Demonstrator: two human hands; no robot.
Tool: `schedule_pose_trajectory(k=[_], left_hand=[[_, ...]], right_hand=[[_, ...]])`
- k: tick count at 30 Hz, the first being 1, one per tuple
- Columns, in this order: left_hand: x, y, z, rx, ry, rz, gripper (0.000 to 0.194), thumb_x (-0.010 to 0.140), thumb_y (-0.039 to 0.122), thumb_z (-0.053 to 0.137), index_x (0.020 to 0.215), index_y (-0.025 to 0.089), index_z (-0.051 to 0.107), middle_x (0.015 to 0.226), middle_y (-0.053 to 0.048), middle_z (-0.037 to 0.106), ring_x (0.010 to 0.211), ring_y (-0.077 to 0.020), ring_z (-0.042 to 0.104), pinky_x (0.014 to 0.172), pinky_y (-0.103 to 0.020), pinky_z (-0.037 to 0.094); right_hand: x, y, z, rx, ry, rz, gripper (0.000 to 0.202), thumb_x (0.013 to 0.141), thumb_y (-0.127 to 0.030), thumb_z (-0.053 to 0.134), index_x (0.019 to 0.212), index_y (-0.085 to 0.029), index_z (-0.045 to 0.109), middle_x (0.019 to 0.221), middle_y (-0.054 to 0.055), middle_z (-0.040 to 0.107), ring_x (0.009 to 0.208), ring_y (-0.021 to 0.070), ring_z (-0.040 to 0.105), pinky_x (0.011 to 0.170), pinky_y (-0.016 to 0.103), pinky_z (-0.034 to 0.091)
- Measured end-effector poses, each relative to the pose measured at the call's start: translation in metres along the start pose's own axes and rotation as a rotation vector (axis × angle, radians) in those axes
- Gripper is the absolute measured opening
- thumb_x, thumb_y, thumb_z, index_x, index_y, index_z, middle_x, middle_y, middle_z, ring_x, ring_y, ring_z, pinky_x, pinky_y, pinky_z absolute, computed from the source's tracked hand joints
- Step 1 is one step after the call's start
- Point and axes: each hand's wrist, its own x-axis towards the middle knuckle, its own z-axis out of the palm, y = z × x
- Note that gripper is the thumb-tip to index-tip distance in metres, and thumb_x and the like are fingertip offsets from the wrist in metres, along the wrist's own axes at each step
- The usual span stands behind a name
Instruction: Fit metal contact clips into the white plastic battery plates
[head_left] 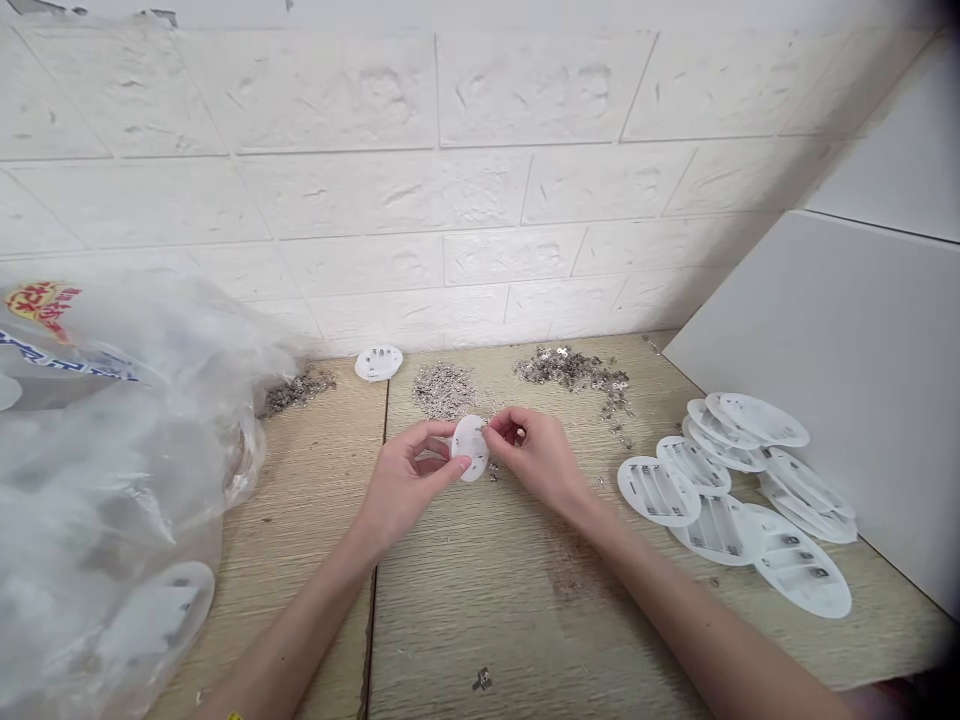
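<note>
Left hand was clamped on a white disc, and the right hand was at its rim.
The disc stood tilted up over the middle of the tabletop; right thumb and fingertips were pinched together against it, though on what could not be told. Small metal pieces lay heaped near the back edge, beside another disc; more discs overlapped toward the right edge, and a clear plastic bag covered much of the left side.
</note>
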Motion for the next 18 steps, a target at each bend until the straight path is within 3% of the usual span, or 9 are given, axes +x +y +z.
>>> schedule_pose_trajectory(k=[6, 12, 18], left_hand=[[-0.002, 0.004, 0.001, 0.008, 0.007, 0.001, 0.033, 0.069, 0.032, 0.075, 0.099, 0.018, 0.067, 0.090, -0.006, 0.067, 0.076, -0.0158, 0.062, 0.068, -0.029, 0.053], [-0.002, 0.001, 0.002, 0.008, -0.009, 0.001, 0.031, 0.072, 0.031, 0.071, 0.100, 0.019, 0.064, 0.081, -0.003, 0.064, 0.074, -0.0149, 0.062, 0.069, -0.028, 0.052], [0.000, 0.004, -0.002, -0.053, 0.097, -0.019, 0.031, 0.075, 0.028, 0.067, 0.103, 0.020, 0.057, 0.102, -0.005, 0.066, 0.084, -0.0155, 0.062, 0.068, -0.026, 0.052]], right_hand=[[-0.001, 0.000, 0.001, -0.006, 0.024, 0.008, 0.010, 0.073, -0.022, 0.056, 0.066, -0.018, 0.062, 0.063, 0.001, 0.065, 0.055, 0.0127, 0.054, 0.052, 0.024, 0.040], [-0.001, -0.003, 0.001, 0.010, 0.011, -0.001, 0.009, 0.072, -0.021, 0.056, 0.065, -0.018, 0.060, 0.062, 0.000, 0.062, 0.055, 0.0117, 0.051, 0.052, 0.024, 0.039], [-0.004, -0.011, -0.006, 0.174, -0.107, -0.035, 0.011, 0.077, -0.024, 0.057, 0.070, -0.017, 0.059, 0.066, 0.000, 0.058, 0.059, 0.0101, 0.047, 0.054, 0.023, 0.036]])
